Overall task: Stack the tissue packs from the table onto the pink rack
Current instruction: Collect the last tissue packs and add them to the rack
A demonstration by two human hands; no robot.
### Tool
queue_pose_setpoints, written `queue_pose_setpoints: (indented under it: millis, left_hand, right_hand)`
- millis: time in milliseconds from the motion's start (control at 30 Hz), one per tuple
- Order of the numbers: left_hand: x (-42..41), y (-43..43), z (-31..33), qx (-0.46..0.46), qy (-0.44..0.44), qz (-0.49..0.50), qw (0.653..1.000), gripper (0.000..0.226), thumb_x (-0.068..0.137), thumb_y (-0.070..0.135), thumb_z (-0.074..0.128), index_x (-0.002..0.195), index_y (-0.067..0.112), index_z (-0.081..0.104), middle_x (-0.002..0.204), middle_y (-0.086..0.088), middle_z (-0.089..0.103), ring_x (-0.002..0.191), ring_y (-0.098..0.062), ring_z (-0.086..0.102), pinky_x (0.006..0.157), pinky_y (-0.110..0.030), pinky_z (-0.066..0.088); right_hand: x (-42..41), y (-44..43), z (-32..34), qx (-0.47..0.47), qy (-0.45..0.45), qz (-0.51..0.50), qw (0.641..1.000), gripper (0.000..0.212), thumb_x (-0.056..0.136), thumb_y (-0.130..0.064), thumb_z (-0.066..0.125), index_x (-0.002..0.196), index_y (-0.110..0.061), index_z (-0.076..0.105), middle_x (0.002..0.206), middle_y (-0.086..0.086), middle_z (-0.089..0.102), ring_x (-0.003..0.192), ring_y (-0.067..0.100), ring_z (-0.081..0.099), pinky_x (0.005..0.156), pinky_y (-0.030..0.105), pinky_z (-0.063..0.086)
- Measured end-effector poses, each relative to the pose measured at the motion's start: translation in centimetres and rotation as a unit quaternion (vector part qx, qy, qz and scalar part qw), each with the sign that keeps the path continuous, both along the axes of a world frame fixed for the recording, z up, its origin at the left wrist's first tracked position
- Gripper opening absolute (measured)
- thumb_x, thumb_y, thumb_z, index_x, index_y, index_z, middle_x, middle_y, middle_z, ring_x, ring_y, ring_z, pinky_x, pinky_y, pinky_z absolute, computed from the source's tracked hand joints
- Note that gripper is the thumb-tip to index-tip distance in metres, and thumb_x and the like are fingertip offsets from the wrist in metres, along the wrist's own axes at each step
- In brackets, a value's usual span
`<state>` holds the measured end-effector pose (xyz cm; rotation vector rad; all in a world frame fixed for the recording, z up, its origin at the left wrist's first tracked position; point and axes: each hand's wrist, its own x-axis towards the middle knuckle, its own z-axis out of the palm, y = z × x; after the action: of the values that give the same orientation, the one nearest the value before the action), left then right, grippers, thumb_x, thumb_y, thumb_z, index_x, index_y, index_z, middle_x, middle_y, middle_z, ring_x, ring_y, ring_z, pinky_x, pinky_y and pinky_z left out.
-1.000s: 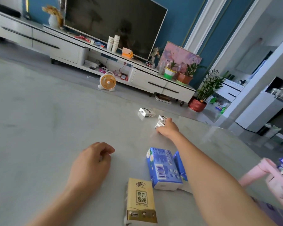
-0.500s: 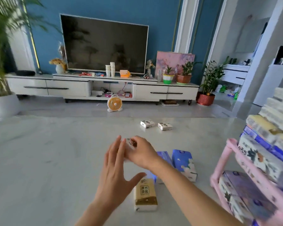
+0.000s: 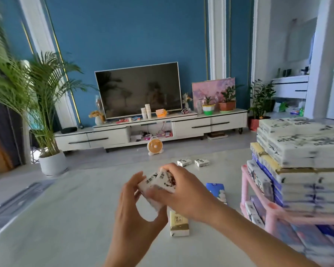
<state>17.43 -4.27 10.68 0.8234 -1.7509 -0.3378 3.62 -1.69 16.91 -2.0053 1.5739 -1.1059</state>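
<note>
Head view, item: white tissue packs (image 3: 159, 183), seemingly two, clasped between our left hand (image 3: 135, 207) and right hand (image 3: 183, 191), both curled round them. Pink rack (image 3: 244, 189) right of the hands, piled high; we judge an off-centre placement could topple its stack (image 3: 301, 151)

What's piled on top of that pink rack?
The pink rack carries layered tissue packs: white printed packs uppermost, yellow packs below, then blue and white. Purplish packs fill the level beneath. The top shelf is covered; the pile's right side is cropped.
</note>
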Motion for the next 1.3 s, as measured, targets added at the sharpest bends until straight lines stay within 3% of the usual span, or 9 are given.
queue_pose_setpoints:
  millis: [100, 167, 367, 533, 667, 833, 1000, 1200, 1300]
  left_hand:
    - [-0.6, 2.4, 2.1, -0.001, 0.037, -0.056, 0.998, 0.085, 0.053, 0.038, 0.072, 0.127, 0.045, 0.03, 0.115, 0.026, 0.049, 0.114, -0.001, 0.052, 0.092, -0.009, 0.041]
    - [-1.4, 4.0, 3.5, -0.016, 0.024, -0.085, 0.996, 0.086, 0.054, 0.038, 0.074, 0.127, 0.043, 0.03, 0.115, 0.026, 0.049, 0.114, -0.002, 0.053, 0.093, -0.01, 0.041]
    - [-5.8, 7.6, 7.3, -0.051, -0.008, -0.141, 0.989, 0.074, 0.055, 0.037, 0.076, 0.119, 0.045, 0.039, 0.118, 0.021, 0.054, 0.114, -0.006, 0.055, 0.094, -0.018, 0.045]
    - [-11.3, 9.1, 11.3, -0.08, -0.023, -0.151, 0.985, 0.063, 0.053, 0.046, 0.073, 0.111, 0.045, 0.047, 0.116, 0.023, 0.058, 0.112, -0.004, 0.055, 0.091, -0.02, 0.047]
    - [-17.7, 8.2, 14.8, -0.052, -0.018, -0.186, 0.981, 0.055, 0.052, 0.055, 0.073, 0.102, 0.05, 0.05, 0.11, 0.026, 0.059, 0.105, -0.001, 0.057, 0.089, -0.025, 0.045]
    - [-27.6, 5.1, 17.1, -0.02, -0.143, -0.201, 0.969, 0.051, 0.069, 0.042, 0.075, 0.113, 0.036, 0.049, 0.115, 0.02, 0.052, 0.109, -0.001, 0.048, 0.095, -0.023, 0.036]
    - [-33.5, 1.5, 17.0, 0.027, -0.261, -0.231, 0.937, 0.057, 0.074, 0.036, 0.074, 0.123, 0.023, 0.05, 0.12, 0.011, 0.051, 0.113, -0.004, 0.047, 0.094, -0.02, 0.034]
    - [-34.5, -0.6, 15.6, 0.053, -0.319, -0.226, 0.919, 0.058, 0.075, 0.038, 0.073, 0.126, 0.027, 0.049, 0.122, 0.012, 0.051, 0.12, -0.007, 0.045, 0.105, -0.035, 0.038]
    - [-34.3, -1.0, 16.0, 0.023, -0.415, -0.191, 0.889, 0.059, 0.077, 0.048, 0.067, 0.13, 0.034, 0.045, 0.141, 0.007, 0.038, 0.139, -0.016, 0.023, 0.114, -0.045, 0.019]
  right_hand:
    - [-2.6, 2.7, 2.7, 0.047, -0.098, 0.001, 0.994, 0.041, 0.09, -0.056, 0.031, 0.112, -0.026, 0.047, 0.091, -0.009, 0.056, 0.084, 0.003, 0.054, 0.072, 0.021, 0.043]
    - [-4.6, 4.3, 4.0, 0.062, -0.154, -0.002, 0.986, 0.028, 0.097, -0.044, 0.029, 0.113, -0.03, 0.048, 0.093, -0.01, 0.057, 0.083, 0.001, 0.056, 0.068, 0.017, 0.044]
    - [-11.1, 9.3, 7.0, 0.049, -0.268, 0.008, 0.962, 0.019, 0.089, -0.025, 0.055, 0.102, -0.033, 0.066, 0.094, 0.006, 0.07, 0.087, 0.019, 0.068, 0.075, 0.029, 0.053]
    - [-18.0, 14.5, 9.7, -0.017, -0.269, -0.048, 0.962, 0.034, 0.064, -0.031, 0.068, 0.096, -0.022, 0.069, 0.088, 0.006, 0.071, 0.075, 0.011, 0.068, 0.07, 0.025, 0.052]
    - [-26.1, 15.8, 12.0, -0.097, -0.31, -0.154, 0.933, 0.02, 0.074, -0.022, 0.069, 0.093, -0.017, 0.068, 0.08, 0.0, 0.068, 0.062, 0.003, 0.062, 0.056, 0.016, 0.048]
    - [-35.0, 13.8, 11.8, -0.062, -0.298, -0.285, 0.909, 0.006, 0.085, -0.016, 0.065, 0.091, -0.014, 0.063, 0.077, 0.002, 0.063, 0.064, 0.01, 0.053, 0.054, 0.021, 0.04]
    - [-38.3, 11.4, 9.3, -0.003, -0.36, -0.301, 0.883, 0.003, 0.085, -0.014, 0.065, 0.084, -0.014, 0.062, 0.066, 0.001, 0.056, 0.052, 0.009, 0.041, 0.043, 0.017, 0.036]
    - [-38.5, 8.8, 8.2, 0.015, -0.354, -0.287, 0.89, 0.014, 0.084, -0.02, 0.067, 0.094, -0.01, 0.065, 0.072, 0.003, 0.057, 0.059, 0.011, 0.046, 0.05, 0.019, 0.042]
    - [-37.8, 7.9, 7.9, 0.01, -0.315, -0.286, 0.905, 0.026, 0.086, -0.022, 0.066, 0.102, -0.002, 0.065, 0.083, 0.01, 0.061, 0.066, 0.016, 0.053, 0.056, 0.022, 0.042]
